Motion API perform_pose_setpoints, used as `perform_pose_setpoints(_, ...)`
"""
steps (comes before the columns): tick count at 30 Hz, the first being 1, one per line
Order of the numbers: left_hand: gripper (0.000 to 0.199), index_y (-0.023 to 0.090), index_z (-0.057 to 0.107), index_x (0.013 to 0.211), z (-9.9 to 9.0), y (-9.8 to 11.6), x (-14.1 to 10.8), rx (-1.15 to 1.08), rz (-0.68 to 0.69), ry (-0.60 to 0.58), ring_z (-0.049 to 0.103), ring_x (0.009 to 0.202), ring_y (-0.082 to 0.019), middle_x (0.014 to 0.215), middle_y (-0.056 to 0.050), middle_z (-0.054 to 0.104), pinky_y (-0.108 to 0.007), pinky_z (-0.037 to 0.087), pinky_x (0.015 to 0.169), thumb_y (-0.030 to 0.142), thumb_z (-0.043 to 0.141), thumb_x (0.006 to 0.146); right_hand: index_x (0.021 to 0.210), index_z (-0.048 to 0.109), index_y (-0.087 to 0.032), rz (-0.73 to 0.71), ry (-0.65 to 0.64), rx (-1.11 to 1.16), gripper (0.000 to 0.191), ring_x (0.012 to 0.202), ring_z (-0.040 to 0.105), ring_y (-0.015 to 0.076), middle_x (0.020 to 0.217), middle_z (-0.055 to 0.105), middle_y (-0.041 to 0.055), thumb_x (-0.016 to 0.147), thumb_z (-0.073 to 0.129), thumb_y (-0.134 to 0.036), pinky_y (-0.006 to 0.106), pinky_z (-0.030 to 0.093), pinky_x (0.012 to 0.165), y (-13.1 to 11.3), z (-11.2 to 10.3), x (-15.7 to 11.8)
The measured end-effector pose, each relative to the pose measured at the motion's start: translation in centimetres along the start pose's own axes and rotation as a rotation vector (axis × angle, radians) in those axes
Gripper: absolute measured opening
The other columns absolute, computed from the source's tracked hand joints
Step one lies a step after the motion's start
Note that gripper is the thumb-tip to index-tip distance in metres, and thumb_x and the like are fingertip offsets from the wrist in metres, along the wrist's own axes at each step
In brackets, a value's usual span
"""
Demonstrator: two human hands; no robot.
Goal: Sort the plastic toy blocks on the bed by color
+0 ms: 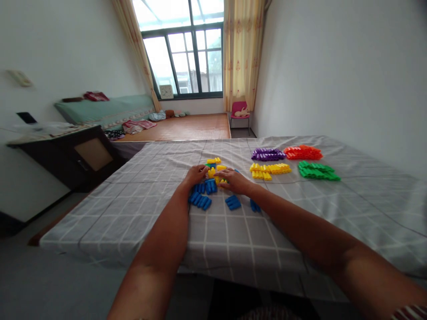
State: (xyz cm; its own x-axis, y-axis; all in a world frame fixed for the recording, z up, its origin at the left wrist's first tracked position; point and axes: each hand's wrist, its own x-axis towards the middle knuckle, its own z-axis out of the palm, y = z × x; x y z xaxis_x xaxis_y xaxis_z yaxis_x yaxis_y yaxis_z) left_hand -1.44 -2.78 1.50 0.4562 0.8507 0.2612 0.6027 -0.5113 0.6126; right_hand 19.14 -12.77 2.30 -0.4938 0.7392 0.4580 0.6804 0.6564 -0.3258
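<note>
Both of my hands are over a mixed heap of small ribbed plastic pieces on the cloth. My left hand (pixel 196 175) is at the heap's left side, its fingers curled together; what they pinch, if anything, is too small to make out. A yellow piece (pixel 211 172) is close by its fingertips. From the right, my right hand (pixel 234 182) reaches in with fingers and thumb apart, around more yellow pieces that it partly hides. Blue pieces (pixel 211 186) lie just below the hands, and another blue cluster (pixel 200 201) is nearer to me. A yellow group (pixel 214 160) lies beyond the hands.
Sorted piles lie at the right: purple (pixel 268 154), orange (pixel 303 152), yellow (pixel 270 170) and green (pixel 318 170). Separate blue pieces (pixel 232 202) lie near my right forearm. A grey checked cloth (pixel 133 209) covers the table. Behind it are a bed (pixel 193 126) and a pink chair (pixel 239 107).
</note>
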Motion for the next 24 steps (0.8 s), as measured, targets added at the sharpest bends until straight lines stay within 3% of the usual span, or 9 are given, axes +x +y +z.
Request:
perform_pose_setpoints(3,0.043,0.015,0.072,0.086,-0.1,-0.5,0.0,0.001,-0.022,0.013,0.060,0.060,-0.016,0.063,-0.002,0.068,-0.025,0.043,0.058,0.046,0.042,0.084,0.107,0.063,-0.021,0.011,0.017,0.064,0.030,0.097,0.061,0.0195,0.105,0.067,0.0064,0.077,0.064,-0.013,0.036,0.046,0.092,-0.2,0.6,0.1)
perform_pose_setpoints(6,0.045,0.015,0.072,0.088,0.0,-0.7,0.0,-0.010,-0.020,0.010,0.060,0.060,-0.016,0.064,-0.002,0.068,-0.025,0.043,0.057,0.048,0.041,0.085,0.099,0.062,-0.020,0.120,0.085,0.210,0.021,0.083,0.064,0.0148,0.096,0.068,0.0034,0.079,0.058,-0.012,0.030,0.051,0.079,0.6,-0.1,-0.1)
perform_pose_setpoints(11,0.046,0.015,0.072,0.088,-0.1,-0.9,0.0,0.020,-0.009,0.017,0.061,0.061,-0.017,0.065,-0.003,0.069,-0.025,0.043,0.057,0.049,0.040,0.085,0.106,0.059,-0.020,0.317,0.222,0.449,0.021,0.087,0.065,0.0154,0.092,0.070,0.0048,0.086,0.054,-0.025,0.030,0.053,0.077,4.2,-4.1,-1.4)
perform_pose_setpoints(15,0.045,0.017,0.071,0.082,-0.1,-0.8,0.1,0.039,-0.003,0.020,0.061,0.062,-0.017,0.065,-0.003,0.069,-0.026,0.042,0.058,0.050,0.041,0.084,0.104,0.063,-0.019,0.386,0.264,0.353,0.024,0.087,0.065,0.0185,0.092,0.070,0.0071,0.088,0.054,-0.035,0.034,0.053,0.077,5.8,-6.1,-2.7)
perform_pose_setpoints(18,0.046,0.018,0.069,0.077,0.0,-0.9,0.1,0.050,0.003,0.009,0.060,0.062,-0.017,0.066,-0.003,0.068,-0.026,0.041,0.058,0.052,0.040,0.084,0.105,0.065,-0.019,0.313,0.190,0.199,0.023,0.090,0.064,0.0189,0.098,0.070,0.0073,0.089,0.054,-0.032,0.035,0.051,0.083,4.4,-4.5,-2.7)
perform_pose_setpoints(21,0.046,0.018,0.069,0.078,0.0,-0.9,0.1,0.052,0.000,-0.002,0.060,0.063,-0.017,0.066,-0.002,0.068,-0.025,0.041,0.057,0.053,0.040,0.083,0.118,0.062,-0.023,0.146,0.104,0.038,0.031,0.107,0.058,0.0215,0.116,0.067,0.0072,0.088,0.059,-0.030,0.038,0.045,0.095,1.9,-1.7,-1.9)
perform_pose_setpoints(24,0.046,0.018,0.069,0.077,0.0,-1.0,0.1,0.068,0.007,-0.005,0.059,0.064,-0.017,0.066,-0.002,0.068,-0.025,0.041,0.058,0.054,0.040,0.083,0.124,0.060,-0.027,0.082,0.016,-0.106,0.040,0.116,0.052,0.0246,0.121,0.065,0.0065,0.084,0.065,-0.029,0.041,0.042,0.099,-0.1,0.5,-0.9)
